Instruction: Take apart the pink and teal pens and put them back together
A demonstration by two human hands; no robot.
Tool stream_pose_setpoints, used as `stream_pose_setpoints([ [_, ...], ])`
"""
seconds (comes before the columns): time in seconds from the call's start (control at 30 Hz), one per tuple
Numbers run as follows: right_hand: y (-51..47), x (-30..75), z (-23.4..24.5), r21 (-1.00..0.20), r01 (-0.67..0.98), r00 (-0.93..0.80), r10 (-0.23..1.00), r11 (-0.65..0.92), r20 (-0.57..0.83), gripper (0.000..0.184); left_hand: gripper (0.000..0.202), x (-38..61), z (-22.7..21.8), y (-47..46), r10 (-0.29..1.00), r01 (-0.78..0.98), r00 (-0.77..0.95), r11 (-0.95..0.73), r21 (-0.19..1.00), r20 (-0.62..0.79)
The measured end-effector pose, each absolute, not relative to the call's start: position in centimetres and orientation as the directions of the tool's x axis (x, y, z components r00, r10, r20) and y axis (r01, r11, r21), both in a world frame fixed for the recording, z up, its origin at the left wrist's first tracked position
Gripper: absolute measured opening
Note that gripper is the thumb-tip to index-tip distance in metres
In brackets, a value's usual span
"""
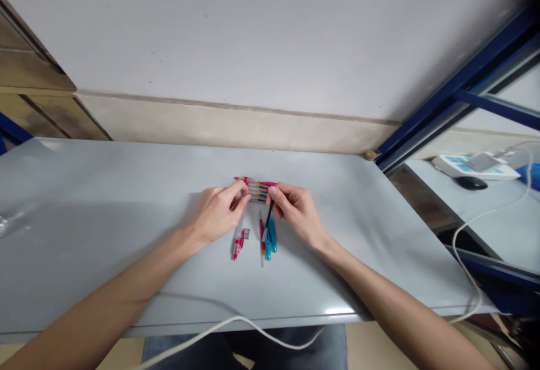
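My right hand (297,207) pinches a slim black pen-like stick (269,215) between thumb and fingers. Its pale lower end points down over two blue pen-shaped pieces (270,240) and a thin red stick (262,235). Across from it, my left hand (223,208) has thumb and forefinger closed at the left end of a row of slim clear-and-black sticks (258,192). Whether it grips one of them is hidden. A red pen (253,180) lies along the far side of the row. Below my left hand lies a red-and-clear pen-like piece (238,246) beside a small grey item (247,234).
The grey table (105,201) meets a wall (236,122) at the back. A white cable (253,325) crosses the front edge. To the right, beyond a blue frame (455,91), a second table holds a black mouse (471,183) and a white device (451,163).
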State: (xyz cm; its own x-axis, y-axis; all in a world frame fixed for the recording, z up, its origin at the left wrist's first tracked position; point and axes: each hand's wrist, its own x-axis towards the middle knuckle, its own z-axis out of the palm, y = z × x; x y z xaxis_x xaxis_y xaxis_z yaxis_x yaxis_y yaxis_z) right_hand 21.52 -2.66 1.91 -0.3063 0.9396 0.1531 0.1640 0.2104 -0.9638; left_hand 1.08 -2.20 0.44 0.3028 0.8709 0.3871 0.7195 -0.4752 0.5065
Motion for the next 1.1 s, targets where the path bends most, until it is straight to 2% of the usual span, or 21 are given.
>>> stream_pose_setpoints([
  [0.13,-2.9,21.4,2.0,-0.938,0.243,-0.307,0.937,0.247,0.167,0.043,0.010,1.0,0.6,-2.3,0.878,0.735,0.295,-0.461,0.498,0.377],
  [0.33,-2.6,21.6,1.7,-0.917,0.343,-0.297,0.950,0.203,0.100,0.044,0.010,1.0,0.6,-2.1,0.894,0.778,0.294,-0.429,0.459,0.337],
  [0.4,-2.7,21.6,1.5,-0.866,0.440,-0.293,0.950,0.237,0.111,0.044,0.010,1.0,0.6,-1.9,0.911,0.819,0.296,-0.397,0.415,0.287],
  [0.5,-2.9,21.4,1.3,-0.728,0.618,-0.288,0.947,0.298,0.143,0.043,0.010,0.9,0.7,-1.8,0.923,0.856,0.307,-0.374,0.358,0.230],
  [0.6,-3.2,21.1,1.1,-0.611,0.717,-0.309,0.939,0.334,0.151,0.040,0.009,0.9,0.6,-1.7,0.925,0.873,0.316,-0.370,0.318,0.210],
  [0.9,-3.6,20.4,0.7,-0.379,0.848,-0.340,0.929,0.369,0.144,0.039,0.009,0.8,0.6,-1.6,0.930,0.902,0.333,-0.362,0.237,0.156],
  [1.1,-3.5,20.4,0.4,-0.336,0.855,-0.360,0.918,0.396,0.167,0.039,0.011,0.8,0.8,-1.6,0.925,0.906,0.356,-0.376,0.195,0.134],
])
